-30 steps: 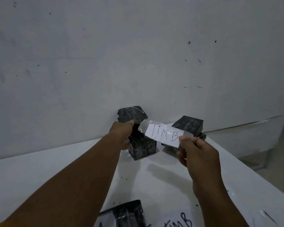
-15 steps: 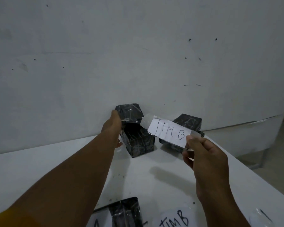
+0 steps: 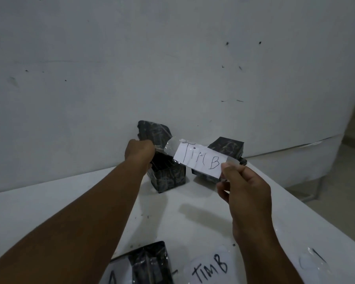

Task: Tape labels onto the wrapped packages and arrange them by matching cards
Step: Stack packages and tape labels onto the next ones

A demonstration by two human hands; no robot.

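Both hands are raised over the white table, stretching a strip between them. The left hand is closed into a loose fist, pinching the far end of a clear tape strip right against the tall wrapped package. The right hand pinches the near end of the same strip between thumb and curled fingers. Stuck to the tape is a white paper label handwritten "TIMB", held in the air between the two hands and tilted down toward the right.

That tall package, wrapped in dark, marbled, glossy paper, stands upright on the table close to the white wall; its top rises behind the left hand. A second wrapped package of the same dark paper sits to its right, also near the wall, partly hidden behind the label. A third dark wrapped package lies at the near edge of the view, between the two forearms.

On the table just right of that third package lies a white card marked "TIMB", beneath the right wrist. Another card with a dark stroke shows at the bottom edge to the left of the near package, mostly cut off. Further right, a shiny clear patch with a black stroke lies on the table; what it says cannot be read.
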